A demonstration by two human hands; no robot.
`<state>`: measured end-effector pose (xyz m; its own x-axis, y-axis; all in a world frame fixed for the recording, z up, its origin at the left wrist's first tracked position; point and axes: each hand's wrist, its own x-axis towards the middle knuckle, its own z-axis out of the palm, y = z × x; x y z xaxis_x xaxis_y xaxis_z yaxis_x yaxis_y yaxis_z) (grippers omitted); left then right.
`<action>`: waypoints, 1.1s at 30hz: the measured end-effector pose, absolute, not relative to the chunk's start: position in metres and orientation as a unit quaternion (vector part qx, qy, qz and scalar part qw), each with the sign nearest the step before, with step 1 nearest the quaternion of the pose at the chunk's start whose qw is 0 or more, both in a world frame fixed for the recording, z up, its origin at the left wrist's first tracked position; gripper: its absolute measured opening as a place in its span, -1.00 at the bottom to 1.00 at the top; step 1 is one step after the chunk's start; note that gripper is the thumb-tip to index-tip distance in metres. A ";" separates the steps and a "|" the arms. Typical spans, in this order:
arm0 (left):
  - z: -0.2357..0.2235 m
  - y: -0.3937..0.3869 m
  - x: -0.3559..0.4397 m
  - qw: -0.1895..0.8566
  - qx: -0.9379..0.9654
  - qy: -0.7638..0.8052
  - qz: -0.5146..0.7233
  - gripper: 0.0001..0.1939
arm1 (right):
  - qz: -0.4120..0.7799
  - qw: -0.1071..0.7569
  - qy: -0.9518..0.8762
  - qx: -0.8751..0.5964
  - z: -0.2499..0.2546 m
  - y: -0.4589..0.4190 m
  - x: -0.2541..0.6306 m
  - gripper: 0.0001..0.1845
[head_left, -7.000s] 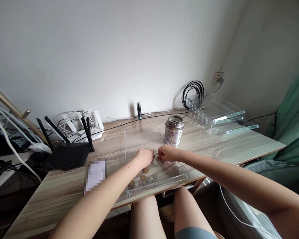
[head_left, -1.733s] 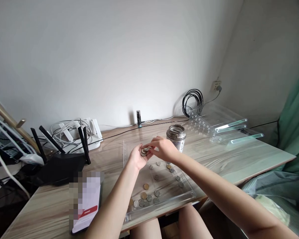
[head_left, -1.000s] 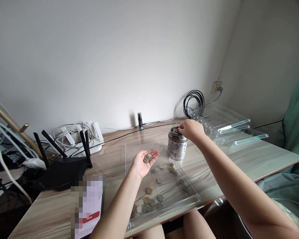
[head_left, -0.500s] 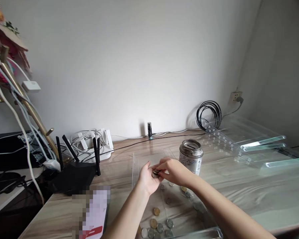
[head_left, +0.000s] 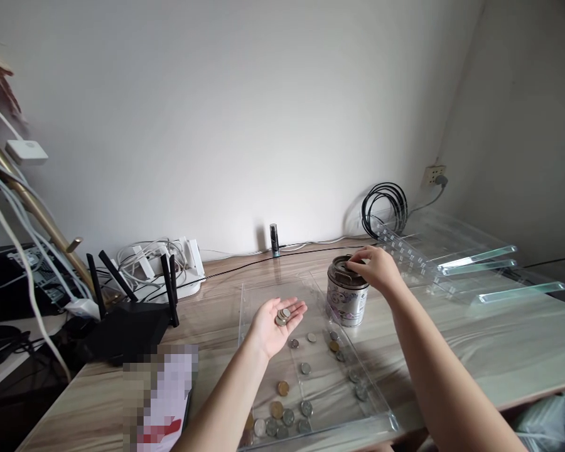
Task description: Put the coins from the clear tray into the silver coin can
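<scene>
My left hand is palm up with its fingers stretched out, and a small pile of coins rests on it. To its right, my right hand bends over the top of a patterned metal tin. Thumb and fingertips are pinched together at the lid; what is between them is too hidden to tell. Beneath my left hand lies a shallow clear plastic tray. Several silver coins and gold-coloured coins are scattered over it.
Clear plastic trays are stacked on the right, beside coiled black cable. At left stand a black router with antennas and a white device wrapped in cords. A partly blurred phone lies near the front left. A small dark bottle stands by the wall.
My right hand has left the coins in my left palm and moved right to the tin's lid. My left hand's fingers are now more spread, showing the coins. The view has shifted slightly.
</scene>
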<state>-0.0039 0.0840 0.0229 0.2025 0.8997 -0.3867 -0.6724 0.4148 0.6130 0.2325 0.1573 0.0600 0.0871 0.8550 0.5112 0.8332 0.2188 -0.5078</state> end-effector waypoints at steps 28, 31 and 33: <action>0.024 0.085 -0.005 0.760 0.147 0.361 0.520 -0.60 | -0.070 0.332 -0.660 -0.670 0.063 0.144 0.222 -0.77; 0.024 0.085 -0.004 0.759 0.155 0.358 0.521 -0.59 | -0.069 0.319 -0.644 -0.692 0.060 0.147 0.222 -0.77; 0.024 0.085 -0.004 0.761 0.159 0.359 0.518 -0.59 | -0.063 0.314 -0.640 -0.699 0.062 0.147 0.221 -0.78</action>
